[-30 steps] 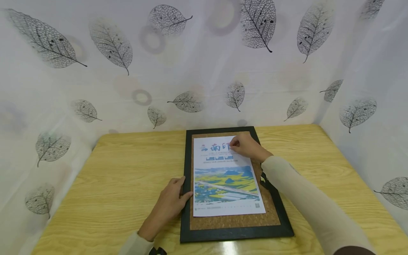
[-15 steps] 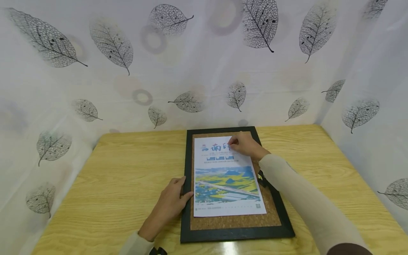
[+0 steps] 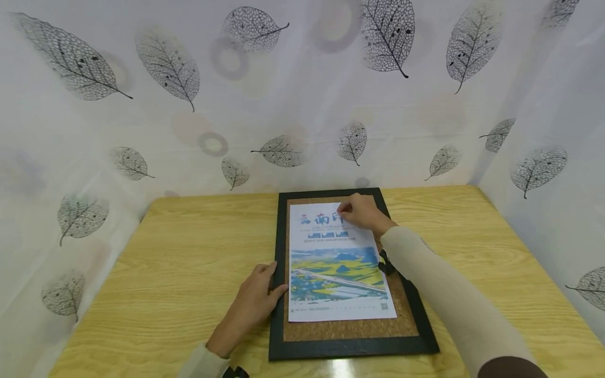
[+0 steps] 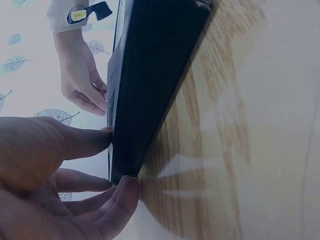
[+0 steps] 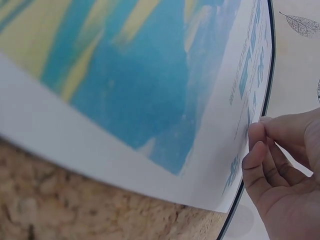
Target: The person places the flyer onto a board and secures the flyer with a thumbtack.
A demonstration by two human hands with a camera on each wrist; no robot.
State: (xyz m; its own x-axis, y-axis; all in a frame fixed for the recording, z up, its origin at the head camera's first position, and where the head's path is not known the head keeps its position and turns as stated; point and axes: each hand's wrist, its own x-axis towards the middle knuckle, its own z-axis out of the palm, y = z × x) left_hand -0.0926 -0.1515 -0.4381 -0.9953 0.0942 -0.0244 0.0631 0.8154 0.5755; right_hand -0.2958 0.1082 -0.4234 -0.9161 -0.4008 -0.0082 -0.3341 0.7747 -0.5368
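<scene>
Nearest, I see the left hand (image 3: 255,296) gripping the black frame (image 3: 354,347) at eight o'clock, its outer-side fingertips clear only in the left-wrist view. The poster (image 3: 336,262) stretches lengthwise toward seven from the nearer right hand (image 3: 363,211), pinched narrow; I can't tell whether anything sits between its fingertips.

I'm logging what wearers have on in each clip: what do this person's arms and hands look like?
The left hand and right hand are ungloved. The left sleeve and right sleeve are cream, with dark brown fabric at the right one's near end. A black strap with a yellow label sits over the right sleeve; a black piece shows by the left sleeve.
</scene>
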